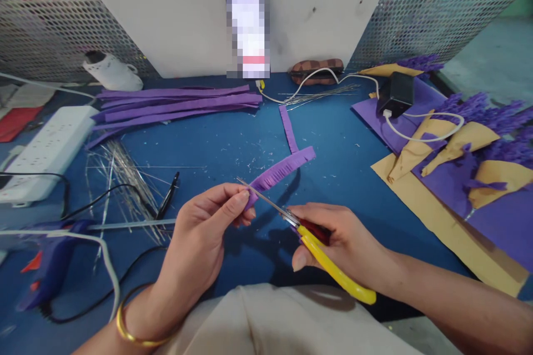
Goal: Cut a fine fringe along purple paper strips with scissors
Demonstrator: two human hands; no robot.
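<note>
My left hand (212, 219) pinches the near end of a purple crepe paper strip (283, 171) between thumb and fingertips. The strip slants up to the right, with a row of fine cuts along it. My right hand (341, 233) is wrapped round scissors (333, 272) with a yellow handle; a dark red part shows under the fingers. Their thin blades point up left and reach the strip close to my left fingertips. Whether the blades are apart I cannot tell. Behind, a narrower purple piece (287, 128) lies on the blue table (333, 161).
Purple strips (179, 104) lie at the back left, above loose thin wires (131, 177). A blue glue gun (54, 260) and a white power strip (50, 150) are on the left. Wrapped purple flowers (462, 147) and a black charger (395, 93) lie right. A phone (249, 33) leans behind.
</note>
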